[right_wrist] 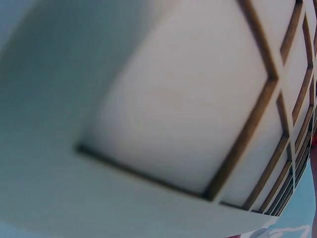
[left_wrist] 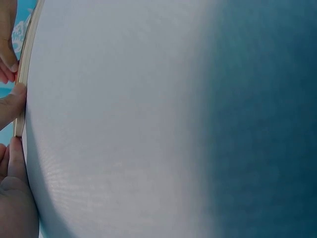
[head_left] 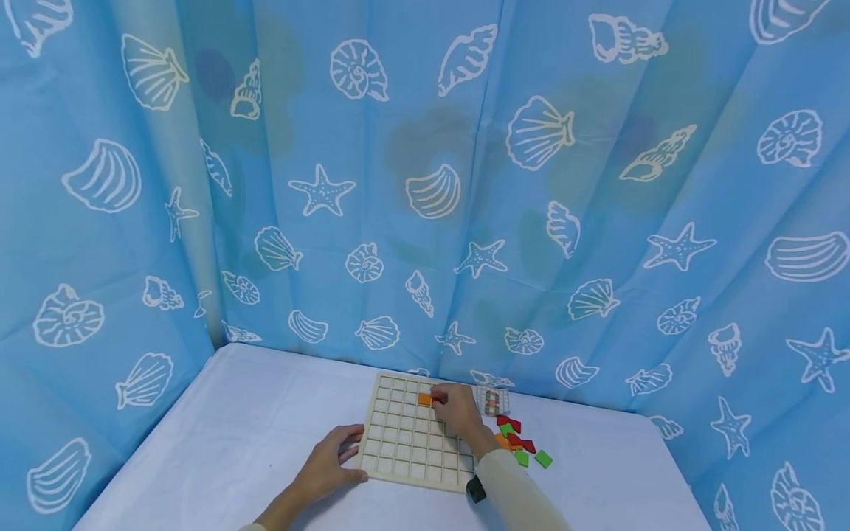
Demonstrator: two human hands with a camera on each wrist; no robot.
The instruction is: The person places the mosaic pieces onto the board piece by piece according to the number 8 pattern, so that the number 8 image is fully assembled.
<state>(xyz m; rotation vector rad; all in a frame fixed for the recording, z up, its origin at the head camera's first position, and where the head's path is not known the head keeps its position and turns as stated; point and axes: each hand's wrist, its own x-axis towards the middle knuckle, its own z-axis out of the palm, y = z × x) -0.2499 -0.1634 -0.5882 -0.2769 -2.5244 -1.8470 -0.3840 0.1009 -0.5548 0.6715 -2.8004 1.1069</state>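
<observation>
A pale wooden grid board (head_left: 392, 431) lies on the white table. My left hand (head_left: 330, 459) holds its near left corner, fingers along the left side and thumb by the front edge. In the left wrist view, the thumb (left_wrist: 14, 101) touches the thin side of the board (left_wrist: 29, 44). One orange tile (head_left: 424, 399) sits in a square in the upper rows. Just right of it, my right hand (head_left: 460, 413) pinches a red tile (head_left: 435, 399), mostly hidden by the fingers. Empty squares of the board (right_wrist: 188, 109) fill the right wrist view.
Right of the board lies a loose pile of red tiles (head_left: 524, 443), green tiles (head_left: 543, 459) and orange ones, some overlapping. A small card with a coloured grid pattern (head_left: 493, 402) lies behind them. A blue shell-print curtain (head_left: 372, 221) surrounds the table's (head_left: 252, 413) back and sides.
</observation>
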